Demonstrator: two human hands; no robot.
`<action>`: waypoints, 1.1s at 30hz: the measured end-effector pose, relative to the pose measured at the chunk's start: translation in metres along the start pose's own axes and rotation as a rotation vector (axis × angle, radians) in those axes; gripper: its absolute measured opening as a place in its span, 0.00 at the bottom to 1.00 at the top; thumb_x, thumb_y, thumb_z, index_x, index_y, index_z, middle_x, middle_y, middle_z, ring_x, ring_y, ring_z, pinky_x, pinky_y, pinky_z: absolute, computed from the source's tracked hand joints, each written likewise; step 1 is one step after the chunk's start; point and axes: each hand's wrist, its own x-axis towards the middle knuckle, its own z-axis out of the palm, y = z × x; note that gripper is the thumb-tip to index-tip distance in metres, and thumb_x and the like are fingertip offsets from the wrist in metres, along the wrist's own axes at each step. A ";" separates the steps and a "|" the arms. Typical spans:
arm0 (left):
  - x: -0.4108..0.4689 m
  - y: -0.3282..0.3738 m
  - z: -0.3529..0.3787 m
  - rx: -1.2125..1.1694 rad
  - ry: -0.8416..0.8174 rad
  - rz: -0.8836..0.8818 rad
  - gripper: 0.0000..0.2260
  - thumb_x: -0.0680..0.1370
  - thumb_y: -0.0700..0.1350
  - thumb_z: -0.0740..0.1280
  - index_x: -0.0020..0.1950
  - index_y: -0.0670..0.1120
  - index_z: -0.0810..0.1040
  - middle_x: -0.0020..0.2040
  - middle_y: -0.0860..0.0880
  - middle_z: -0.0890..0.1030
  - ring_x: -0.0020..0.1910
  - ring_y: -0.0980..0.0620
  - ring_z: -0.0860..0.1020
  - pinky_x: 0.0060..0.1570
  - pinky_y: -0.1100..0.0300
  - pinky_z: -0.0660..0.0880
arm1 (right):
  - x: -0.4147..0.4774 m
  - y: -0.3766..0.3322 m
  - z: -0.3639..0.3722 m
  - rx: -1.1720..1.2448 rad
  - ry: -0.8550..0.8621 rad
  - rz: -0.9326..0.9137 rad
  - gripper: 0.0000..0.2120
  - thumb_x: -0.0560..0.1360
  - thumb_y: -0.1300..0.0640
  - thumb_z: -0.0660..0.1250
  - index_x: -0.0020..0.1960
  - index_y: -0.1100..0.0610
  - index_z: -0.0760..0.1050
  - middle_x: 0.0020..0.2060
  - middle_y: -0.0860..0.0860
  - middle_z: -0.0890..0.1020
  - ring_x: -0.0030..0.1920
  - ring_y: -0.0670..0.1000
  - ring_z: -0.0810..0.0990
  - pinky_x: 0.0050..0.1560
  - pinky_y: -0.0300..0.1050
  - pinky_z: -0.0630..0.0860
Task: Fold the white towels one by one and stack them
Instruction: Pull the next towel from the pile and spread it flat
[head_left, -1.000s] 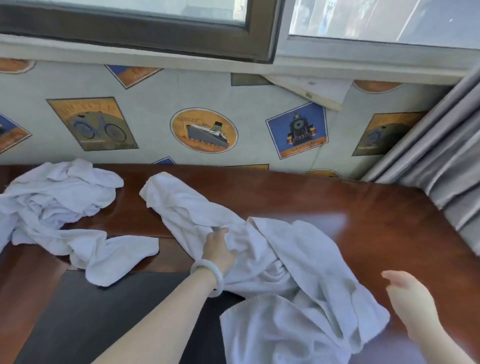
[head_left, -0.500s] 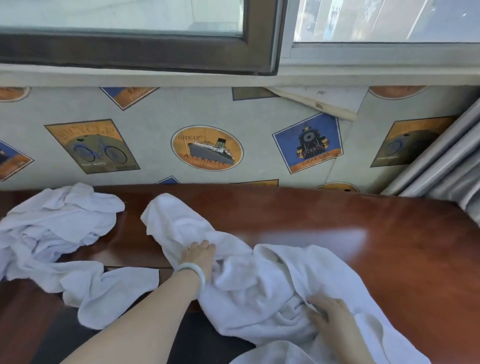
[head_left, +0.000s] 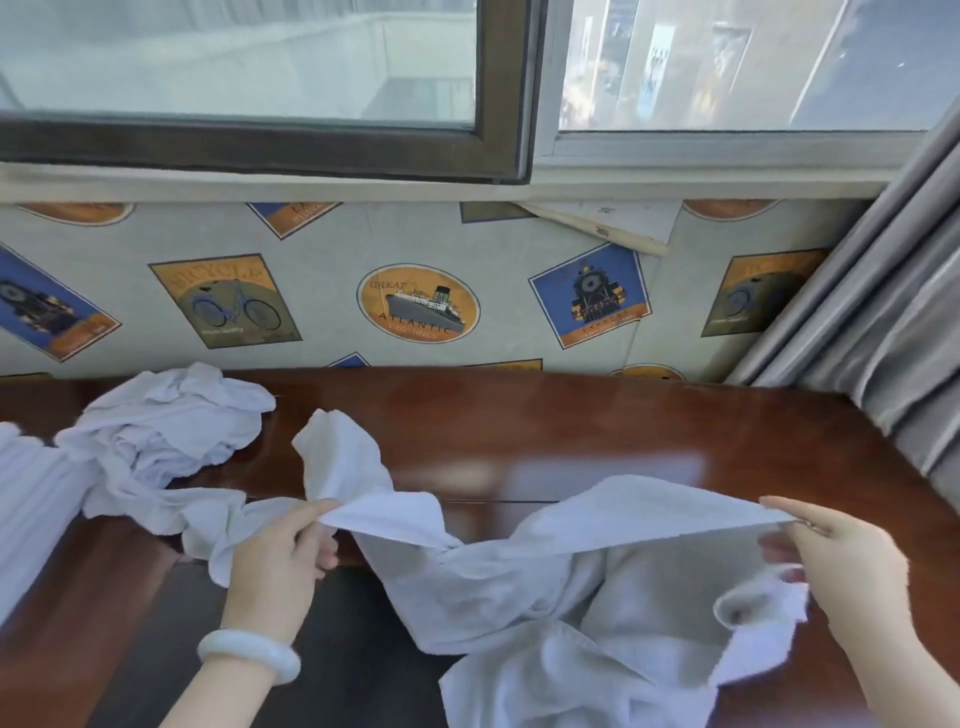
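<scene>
On the wall covering (head_left: 322, 280) under the window, an orange bicycle label (head_left: 224, 301) reads "BICYCLE" across its top; the small line beneath the bicycle is too blurred to make out. An oval ship label (head_left: 418, 304) reads "GREAT" above the ship and "ATLANTIC CROSSINGS" below it. A blue locomotive label (head_left: 590, 295) carries "EXPRESS" on its orange strip. The lettering on the other labels cannot be read.

Wood table (head_left: 623, 426), patterned wallpaper (head_left: 322, 244), window (head_left: 239, 57) w/ grey curtain (head_left: 883, 338) at rt.
</scene>
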 end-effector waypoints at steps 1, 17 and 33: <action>-0.008 0.008 -0.008 -0.060 0.020 -0.002 0.19 0.81 0.37 0.61 0.48 0.62 0.79 0.41 0.55 0.83 0.41 0.54 0.82 0.39 0.63 0.76 | -0.005 -0.004 -0.002 0.099 -0.010 -0.018 0.16 0.75 0.63 0.63 0.47 0.44 0.84 0.35 0.44 0.86 0.36 0.48 0.85 0.26 0.30 0.72; 0.029 0.235 -0.119 -1.141 -0.234 0.185 0.08 0.82 0.41 0.60 0.50 0.44 0.78 0.47 0.45 0.80 0.46 0.50 0.81 0.41 0.60 0.80 | -0.035 -0.225 -0.083 0.819 -0.369 -0.354 0.15 0.71 0.67 0.67 0.51 0.52 0.84 0.48 0.56 0.82 0.39 0.55 0.80 0.41 0.46 0.76; -0.103 -0.019 0.079 0.218 -0.363 -0.468 0.08 0.82 0.49 0.61 0.54 0.45 0.73 0.57 0.40 0.77 0.54 0.46 0.75 0.49 0.60 0.70 | -0.154 0.021 0.159 -0.090 -0.867 0.159 0.11 0.76 0.52 0.70 0.52 0.55 0.72 0.52 0.52 0.78 0.46 0.48 0.75 0.38 0.35 0.70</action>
